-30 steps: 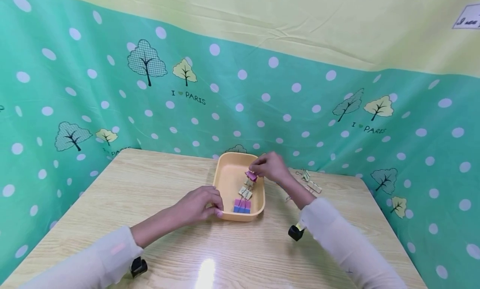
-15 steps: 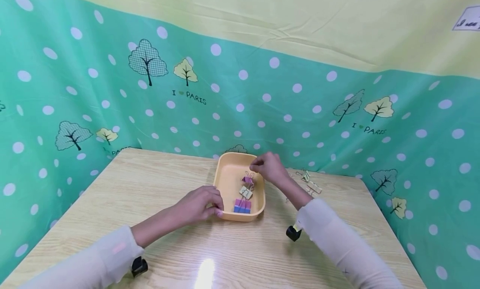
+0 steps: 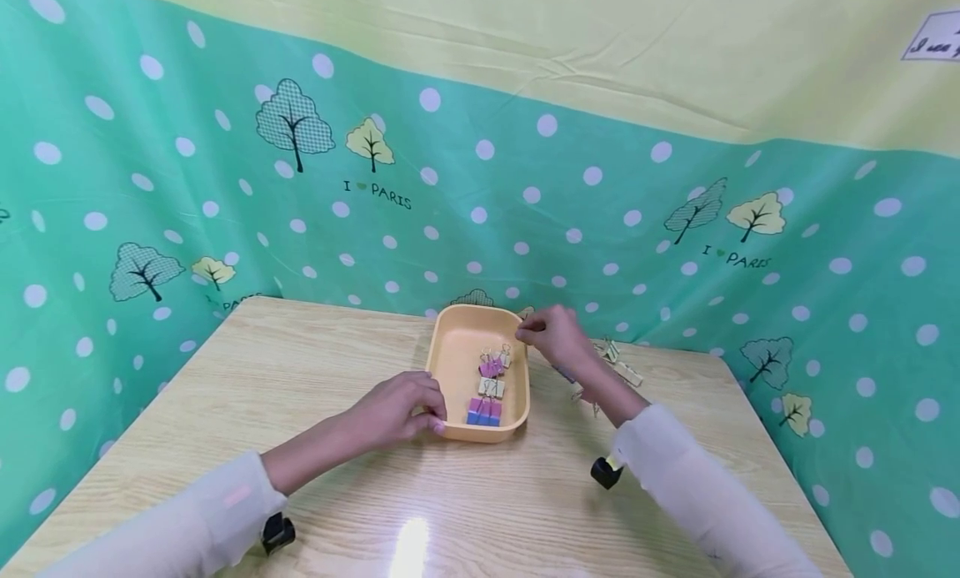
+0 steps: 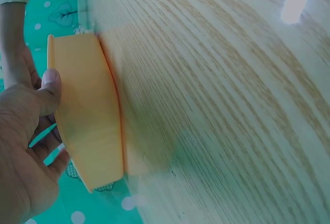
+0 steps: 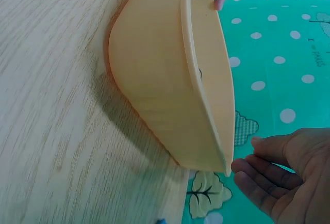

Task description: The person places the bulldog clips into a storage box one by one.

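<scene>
My left hand (image 3: pixel 408 407) grips the near left corner of an orange plastic tray (image 3: pixel 517 403); in the left wrist view its thumb (image 4: pixel 50 87) presses on the outer wall. Inside the tray lies a row of binder clips: pink and blue at the near end (image 3: pixel 484 412), a cream binder clip (image 3: pixel 491 387) in the middle, a purple binder clip (image 3: pixel 491 366) and a pale one beyond. My right hand (image 3: pixel 557 338) hovers at the tray's far right rim. In the right wrist view its fingers (image 5: pixel 252 180) are loosely bent with nothing between them.
Several loose binder clips (image 3: pixel 628 373) lie on the wooden table (image 3: pixel 337 344) right of the tray, partly hidden by my right forearm. A green and yellow curtain (image 3: pixel 480 169) hangs close behind the table's far edge. Black straps cross both wrists.
My right hand has let go of the purple binder clip, which now lies in the tray, and has drawn back right to the rim. My left hand has stayed in place.
</scene>
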Demonstrator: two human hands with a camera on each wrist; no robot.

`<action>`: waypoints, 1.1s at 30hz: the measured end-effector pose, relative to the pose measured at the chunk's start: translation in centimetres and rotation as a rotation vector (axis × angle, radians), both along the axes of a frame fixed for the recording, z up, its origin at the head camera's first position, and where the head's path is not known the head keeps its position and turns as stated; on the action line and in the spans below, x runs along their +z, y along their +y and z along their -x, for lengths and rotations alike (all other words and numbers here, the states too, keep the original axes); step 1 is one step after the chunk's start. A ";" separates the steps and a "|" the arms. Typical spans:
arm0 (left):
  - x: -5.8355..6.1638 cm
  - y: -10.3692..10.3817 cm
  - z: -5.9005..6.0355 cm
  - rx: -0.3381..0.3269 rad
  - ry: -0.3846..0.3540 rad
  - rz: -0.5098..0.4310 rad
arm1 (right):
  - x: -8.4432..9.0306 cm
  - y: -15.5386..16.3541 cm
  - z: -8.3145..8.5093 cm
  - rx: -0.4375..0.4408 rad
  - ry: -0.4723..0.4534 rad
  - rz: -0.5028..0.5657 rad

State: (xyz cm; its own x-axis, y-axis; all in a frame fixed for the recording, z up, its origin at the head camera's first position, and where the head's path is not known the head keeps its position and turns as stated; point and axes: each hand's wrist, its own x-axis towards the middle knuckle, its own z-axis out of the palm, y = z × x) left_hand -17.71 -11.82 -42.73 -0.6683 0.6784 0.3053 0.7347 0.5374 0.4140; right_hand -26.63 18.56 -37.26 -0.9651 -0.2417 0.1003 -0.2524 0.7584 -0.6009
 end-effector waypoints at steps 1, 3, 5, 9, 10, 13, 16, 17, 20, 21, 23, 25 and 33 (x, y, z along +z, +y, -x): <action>0.0 0.0 0.0 -0.001 0.002 -0.001 | 0.0 0.3 -0.1 -0.004 0.001 0.004; -0.1 0.0 0.0 -0.003 0.006 -0.002 | 0.1 0.9 -0.2 -0.011 0.008 0.008; -0.1 0.0 0.1 -0.003 0.007 -0.001 | 0.2 1.5 -0.3 -0.013 0.010 0.012; -0.2 -0.1 0.1 0.000 0.004 0.001 | 0.3 2.7 -0.6 -0.039 -0.008 -0.008; -0.2 -0.1 0.1 0.000 0.003 0.001 | 0.3 3.0 -0.6 -0.045 -0.011 -0.017; -0.2 -0.1 0.1 0.000 0.002 0.001 | 0.3 3.9 -0.9 -0.068 -0.005 -0.044; -0.2 0.0 0.1 -0.002 0.001 0.001 | 0.2 4.9 -1.1 -0.075 0.008 -0.059; -0.1 0.0 0.1 -0.002 -0.001 0.001 | 0.1 5.2 -1.2 -0.079 0.010 -0.061; -0.1 0.0 0.1 -0.003 -0.005 -0.001 | -0.1 6.0 -1.5 -0.096 0.002 -0.067; -0.1 0.0 0.1 -0.003 -0.006 -0.002 | -0.1 6.2 -1.6 -0.102 -0.004 -0.068; -0.1 0.0 0.1 -0.004 -0.006 -0.003 | -0.3 6.6 -1.7 -0.110 -0.020 -0.071; -0.1 0.0 0.1 -0.004 -0.005 -0.004 | -0.4 7.0 -1.9 -0.119 -0.034 -0.072; -0.3 0.0 0.1 0.005 -0.011 -0.005 | -1.4 8.7 -2.9 -0.106 -0.022 -0.059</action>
State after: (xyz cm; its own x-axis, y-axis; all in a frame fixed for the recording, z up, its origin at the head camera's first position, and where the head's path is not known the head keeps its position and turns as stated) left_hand -17.79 -11.79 -42.98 -0.6749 0.6736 0.3015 0.7275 0.5388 0.4249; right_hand -23.76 27.22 -38.65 -0.9874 -0.1427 0.0678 -0.1561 0.8143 -0.5590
